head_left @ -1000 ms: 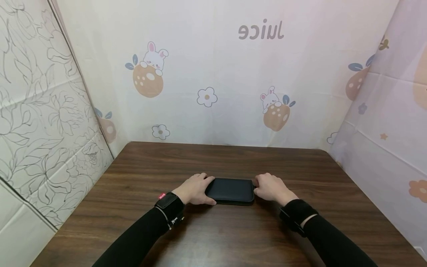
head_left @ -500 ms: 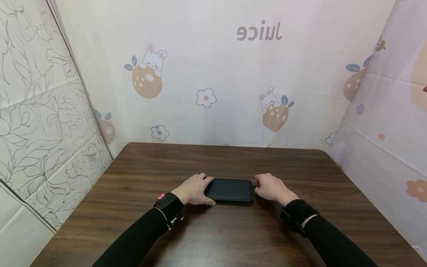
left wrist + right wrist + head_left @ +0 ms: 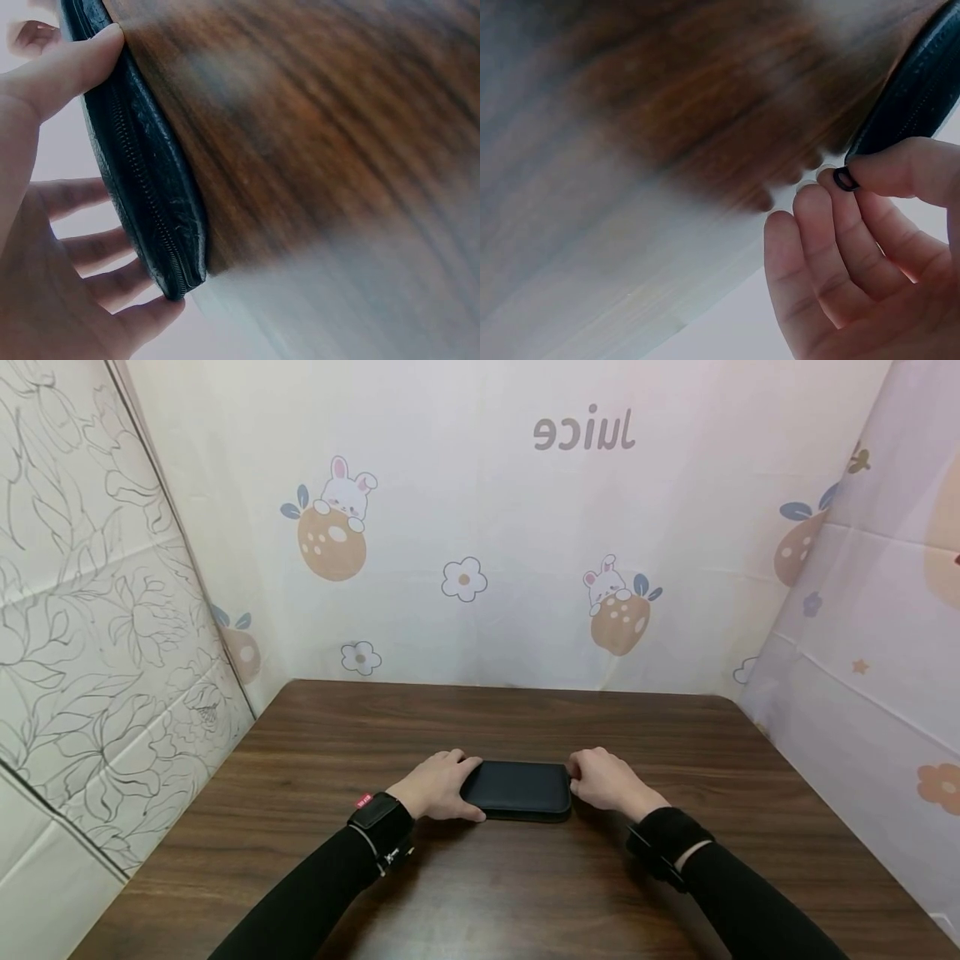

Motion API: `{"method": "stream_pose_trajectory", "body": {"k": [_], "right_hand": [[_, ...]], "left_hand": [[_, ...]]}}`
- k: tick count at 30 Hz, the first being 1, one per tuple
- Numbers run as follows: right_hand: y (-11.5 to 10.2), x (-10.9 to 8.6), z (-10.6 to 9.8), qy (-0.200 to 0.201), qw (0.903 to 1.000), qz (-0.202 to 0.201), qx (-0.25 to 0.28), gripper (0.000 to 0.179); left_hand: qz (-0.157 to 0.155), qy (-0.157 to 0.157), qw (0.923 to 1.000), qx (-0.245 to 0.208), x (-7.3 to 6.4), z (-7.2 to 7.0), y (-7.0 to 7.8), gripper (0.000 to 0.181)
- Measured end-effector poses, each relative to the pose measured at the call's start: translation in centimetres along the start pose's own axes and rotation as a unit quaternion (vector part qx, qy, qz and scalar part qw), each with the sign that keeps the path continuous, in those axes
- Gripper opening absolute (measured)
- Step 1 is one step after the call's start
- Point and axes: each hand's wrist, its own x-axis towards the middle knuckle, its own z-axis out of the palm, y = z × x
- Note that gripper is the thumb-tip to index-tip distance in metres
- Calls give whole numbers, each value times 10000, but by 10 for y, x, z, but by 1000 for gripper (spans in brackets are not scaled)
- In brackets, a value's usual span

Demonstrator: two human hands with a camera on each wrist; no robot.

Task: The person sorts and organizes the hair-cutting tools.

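Observation:
A black leather-like zip wallet (image 3: 519,791) lies flat on the dark wooden table (image 3: 495,885), its long side running left to right. My left hand (image 3: 441,787) holds its left end, thumb on the near side and fingers spread along the end. In the left wrist view, the closed teeth of the zipper (image 3: 139,161) run along the wallet's edge. At the right end, my right hand (image 3: 609,783) pinches a small black zipper pull (image 3: 845,179) between thumb and index finger. The other fingers of that hand are bent beside it.
The table's back edge meets a pale curtain (image 3: 480,493) printed with rabbits, fruit and flowers. A white panel with line-drawn flowers (image 3: 112,635) stands along the left, and another printed curtain (image 3: 862,635) along the right. Both wrists wear black straps (image 3: 384,828).
My right hand has shifted very slightly left, closer against the wallet's right end. The left hand and the wallet have stayed in place.

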Motion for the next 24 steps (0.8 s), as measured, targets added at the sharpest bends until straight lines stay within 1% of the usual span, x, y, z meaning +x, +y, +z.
{"method": "stream_pose_trajectory", "body": {"k": [11, 17, 24], "right_hand": [[-5, -2, -3, -19, 9999, -11, -149, 13], [-4, -4, -2, -5, 9999, -88, -133, 16], [-4, -6, -2, 48, 9999, -82, -102, 17]], "left_hand": [[-19, 5, 9999, 132, 0, -1, 2, 92], [-20, 23, 9999, 150, -1, -3, 3, 92], [15, 75, 9999, 147, 0, -3, 2, 91]]}}
